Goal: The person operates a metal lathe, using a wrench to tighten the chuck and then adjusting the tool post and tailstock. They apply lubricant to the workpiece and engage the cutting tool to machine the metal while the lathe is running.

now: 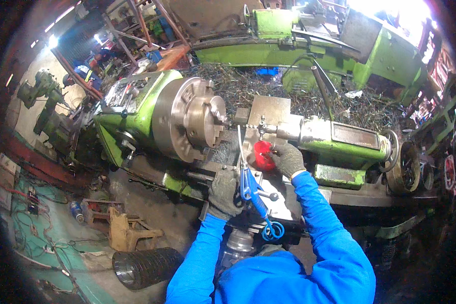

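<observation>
Red cup [263, 157] right of the chuck [205, 121], clamped at its right side in the fingers of the right hand [289, 159] — the nearer one. Below and right of the chuck, blue gun [248, 186], long axis slanting up past it, beside left hand [224, 193] — cannot tell that grip.

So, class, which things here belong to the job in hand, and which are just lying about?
Likely in the job:
- red cup, held by the right hand
- blue air gun, beside the left hand
- lathe chuck
- tailstock

Apparently just lying about:
- blue can
- black ribbed cylinder
- metal shavings
</observation>
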Demonstrator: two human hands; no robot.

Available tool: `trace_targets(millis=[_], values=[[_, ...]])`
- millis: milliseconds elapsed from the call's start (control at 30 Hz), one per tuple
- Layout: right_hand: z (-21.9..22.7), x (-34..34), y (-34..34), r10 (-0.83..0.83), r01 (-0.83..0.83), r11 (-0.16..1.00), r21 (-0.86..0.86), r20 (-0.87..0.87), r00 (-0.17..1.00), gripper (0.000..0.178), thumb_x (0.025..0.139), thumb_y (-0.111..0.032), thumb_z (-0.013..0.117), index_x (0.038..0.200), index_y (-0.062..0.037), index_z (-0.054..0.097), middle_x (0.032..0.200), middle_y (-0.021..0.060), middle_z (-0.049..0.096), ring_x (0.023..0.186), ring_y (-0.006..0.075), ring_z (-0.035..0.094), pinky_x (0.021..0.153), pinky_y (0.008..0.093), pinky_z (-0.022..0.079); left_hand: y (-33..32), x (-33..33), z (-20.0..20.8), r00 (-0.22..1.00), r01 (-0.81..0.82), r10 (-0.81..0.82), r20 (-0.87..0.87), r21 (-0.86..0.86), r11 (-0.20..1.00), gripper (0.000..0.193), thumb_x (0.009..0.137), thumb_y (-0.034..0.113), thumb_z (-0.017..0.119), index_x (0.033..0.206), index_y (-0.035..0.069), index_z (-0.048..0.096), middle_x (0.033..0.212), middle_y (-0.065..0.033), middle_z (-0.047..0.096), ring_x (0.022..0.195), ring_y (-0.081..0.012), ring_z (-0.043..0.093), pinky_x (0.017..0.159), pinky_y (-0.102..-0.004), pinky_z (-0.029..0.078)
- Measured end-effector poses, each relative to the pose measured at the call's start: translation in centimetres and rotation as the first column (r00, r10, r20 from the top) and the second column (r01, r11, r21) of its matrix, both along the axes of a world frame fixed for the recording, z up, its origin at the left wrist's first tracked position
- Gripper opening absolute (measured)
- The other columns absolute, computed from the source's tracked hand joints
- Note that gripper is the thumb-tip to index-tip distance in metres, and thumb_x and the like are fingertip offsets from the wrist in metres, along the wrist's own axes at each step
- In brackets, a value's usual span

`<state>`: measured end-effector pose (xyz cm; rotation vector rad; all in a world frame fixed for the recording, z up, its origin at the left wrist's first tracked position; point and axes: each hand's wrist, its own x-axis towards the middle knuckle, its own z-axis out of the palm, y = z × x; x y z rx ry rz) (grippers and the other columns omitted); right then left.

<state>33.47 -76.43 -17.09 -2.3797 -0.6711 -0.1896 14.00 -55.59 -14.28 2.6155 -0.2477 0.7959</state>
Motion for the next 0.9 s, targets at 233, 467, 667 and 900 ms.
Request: trace_targets(millis=[233,467,667,900], values=[[0.7,0.3,-0.1,0.065,-0.065,0.998,0.020,0.007,0.998,0.026,0.091,-0.034,0.072,0.112,-0.0190,0.078,0.107,0.0157,0.076,0.101,0.0355,0.073,0.090,0.0479,0.057,0.5,0.1,-1.2,1.000,0.001,-0.001,0.010,0.052,0.999,0.065,0.072,0.042,0.079,0.123,0.004,0.068,0.129,-0.0299,0.064,0.114,-0.0502,0.064,0.097,-0.0582,0.051],[1.8,-1.6,-2.9,-0.075,0.212,0.831,0.514,-0.274,0.959,0.019,0.096,-0.014,0.073,0.111,-0.0032,0.076,0.094,0.0087,0.078,0.086,0.0142,0.072,0.077,0.0312,0.057,0.4,-0.1,-2.2,0.998,0.019,-0.023,-0.053,-0.070,0.997,0.065,0.065,0.039,0.082,0.117,0.003,0.066,0.131,-0.0269,0.061,0.130,-0.0494,0.055,0.116,-0.0649,0.037],[4.5,-3.2,-3.6,0.027,0.110,0.793,0.599,-0.214,0.977,0.021,0.096,-0.012,0.073,0.113,-0.0007,0.075,0.100,0.0084,0.077,0.090,0.0120,0.069,0.081,0.0301,0.057,0.7,-0.1,-2.4,0.997,0.032,-0.041,-0.065,-0.131,0.991,0.063,0.063,0.038,0.083,0.114,0.004,0.066,0.129,-0.0260,0.062,0.128,-0.0486,0.056,0.115,-0.0637,0.039],[1.3,-2.7,-3.5,0.081,0.060,0.789,0.611,-0.200,0.976,0.019,0.094,-0.012,0.075,0.111,-0.0040,0.076,0.105,0.0159,0.076,0.098,0.0281,0.075,0.085,0.0379,0.058,0.6,0.6,-1.4,1.000,0.014,-0.014,0.016,-0.009,1.000,0.066,0.071,0.042,0.082,0.123,0.004,0.067,0.127,-0.0258,0.065,0.113,-0.0484,0.064,0.097,-0.0579,0.051]])
